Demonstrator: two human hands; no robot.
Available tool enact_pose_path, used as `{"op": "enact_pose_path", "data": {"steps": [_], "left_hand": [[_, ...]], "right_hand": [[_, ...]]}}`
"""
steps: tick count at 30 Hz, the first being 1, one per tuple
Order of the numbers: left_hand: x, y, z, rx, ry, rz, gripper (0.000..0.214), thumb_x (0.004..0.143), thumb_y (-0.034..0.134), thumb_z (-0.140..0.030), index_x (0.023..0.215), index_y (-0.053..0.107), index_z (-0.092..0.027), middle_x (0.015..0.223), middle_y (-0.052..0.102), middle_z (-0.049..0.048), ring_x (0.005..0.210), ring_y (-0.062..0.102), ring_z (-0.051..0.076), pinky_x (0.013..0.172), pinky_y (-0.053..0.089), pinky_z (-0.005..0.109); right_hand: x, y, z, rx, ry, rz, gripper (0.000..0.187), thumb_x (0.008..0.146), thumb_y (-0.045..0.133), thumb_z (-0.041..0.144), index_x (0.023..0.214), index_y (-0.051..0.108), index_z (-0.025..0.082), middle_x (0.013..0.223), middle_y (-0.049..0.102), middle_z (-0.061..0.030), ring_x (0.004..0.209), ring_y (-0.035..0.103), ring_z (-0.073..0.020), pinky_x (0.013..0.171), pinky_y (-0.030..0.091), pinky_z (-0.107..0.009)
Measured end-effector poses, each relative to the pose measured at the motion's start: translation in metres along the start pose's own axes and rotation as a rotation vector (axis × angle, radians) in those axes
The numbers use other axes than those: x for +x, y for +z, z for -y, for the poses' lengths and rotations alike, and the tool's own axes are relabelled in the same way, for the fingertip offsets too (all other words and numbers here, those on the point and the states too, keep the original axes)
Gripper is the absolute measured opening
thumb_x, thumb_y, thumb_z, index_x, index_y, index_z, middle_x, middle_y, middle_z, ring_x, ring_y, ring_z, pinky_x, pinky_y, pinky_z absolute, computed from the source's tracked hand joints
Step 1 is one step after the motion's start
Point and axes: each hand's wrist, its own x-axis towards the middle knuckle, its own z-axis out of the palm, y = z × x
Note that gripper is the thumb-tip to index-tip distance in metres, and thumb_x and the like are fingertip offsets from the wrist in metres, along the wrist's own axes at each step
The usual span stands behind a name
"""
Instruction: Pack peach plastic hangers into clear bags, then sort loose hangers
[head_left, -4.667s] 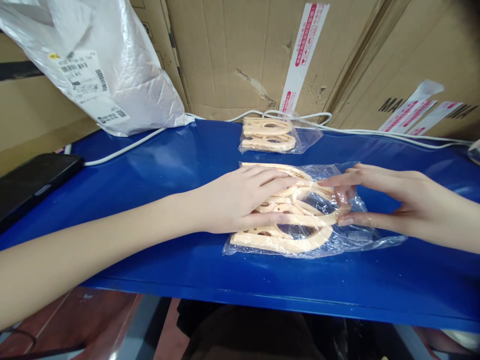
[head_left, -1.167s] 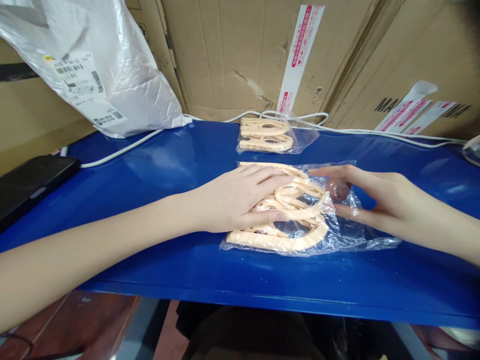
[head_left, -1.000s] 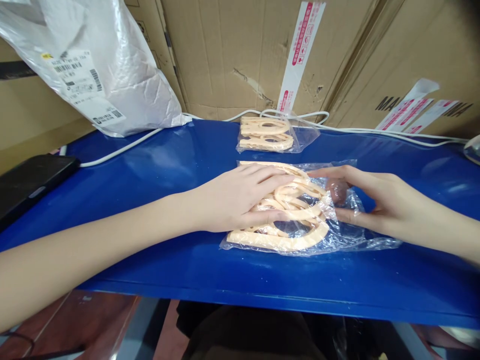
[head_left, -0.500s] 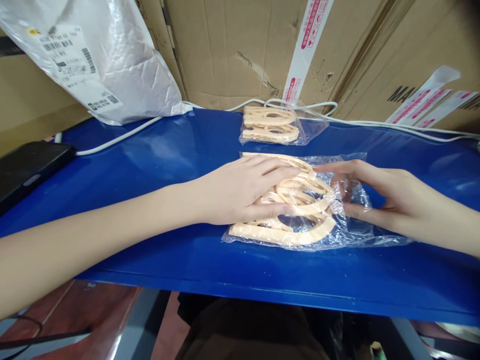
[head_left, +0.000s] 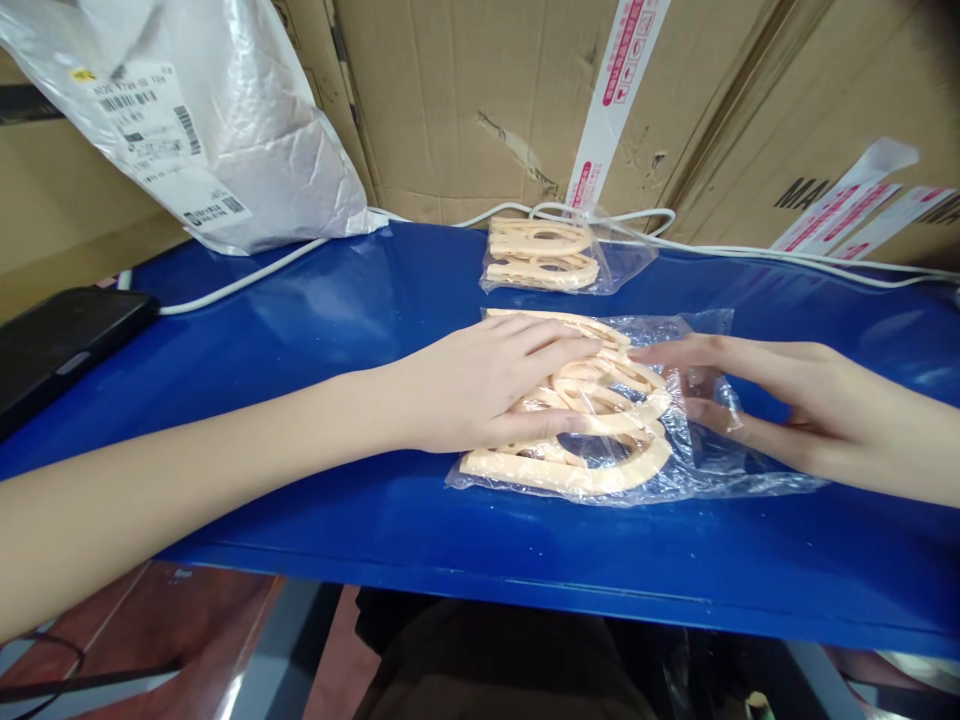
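A clear plastic bag (head_left: 712, 470) filled with beige, curved, loop-shaped pieces (head_left: 600, 475) lies flat on the blue tabletop (head_left: 300, 520). My left hand (head_left: 502, 385) rests palm down over the left part of the bag, its fingers stretched out across the pieces. On the right, my right hand (head_left: 780, 400) is at the bag's loose end. Its thumb and forefinger are apart and touch the plastic, with the forefinger near the beige pieces. The other fingertips are partly hidden behind the forefinger and film. Behind lies a smaller clear bag (head_left: 622, 260) with similar beige pieces (head_left: 540, 255).
Large cardboard boxes (head_left: 465, 100) stand along the back edge. A white mailing bag (head_left: 255, 130) with a label leans at the back left. At the left edge is a black phone-like device (head_left: 75, 340). A white cable (head_left: 810, 262) runs along the back.
My right hand's fingers have shifted slightly on the bag's loose end. My left hand stays in place on the bag. The view has tilted slightly.
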Motion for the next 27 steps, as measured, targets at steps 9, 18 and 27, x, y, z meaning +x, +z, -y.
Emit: {"op": "enact_pose_path", "data": {"steps": [9, 18, 27], "left_hand": [[0.000, -0.001, 0.000, -0.012, 0.008, -0.001, 0.060, 0.103, 0.042, -0.053, 0.151, 0.038, -0.016, 0.159, 0.040, 0.0067, 0.147, 0.033, 0.017, 0.122, 0.022, 0.031], [0.000, 0.003, 0.002, -0.013, 0.020, -0.047, 0.062, 0.102, 0.042, -0.055, 0.151, 0.038, -0.016, 0.158, 0.042, 0.0059, 0.146, 0.035, 0.017, 0.121, 0.024, 0.030], [0.001, -0.002, -0.001, 0.001, -0.019, 0.018, 0.064, 0.102, 0.042, -0.055, 0.153, 0.034, -0.017, 0.161, 0.036, 0.0059, 0.149, 0.031, 0.018, 0.123, 0.021, 0.033]], "right_hand": [[0.000, 0.002, -0.003, 0.025, 0.036, 0.069, 0.051, 0.100, 0.048, 0.036, 0.150, 0.040, 0.039, 0.096, 0.073, 0.0030, 0.094, 0.073, -0.0183, 0.068, 0.060, -0.025], [0.001, 0.002, -0.003, 0.071, 0.065, 0.072, 0.056, 0.099, 0.049, 0.038, 0.153, 0.032, 0.039, 0.109, 0.074, 0.0021, 0.085, 0.073, -0.0171, 0.065, 0.058, -0.025], [-0.001, -0.003, -0.011, -0.049, 0.131, 0.029, 0.057, 0.098, 0.047, 0.045, 0.153, 0.034, 0.036, 0.097, 0.072, 0.0014, 0.079, 0.071, -0.0181, 0.065, 0.056, -0.028]]}}
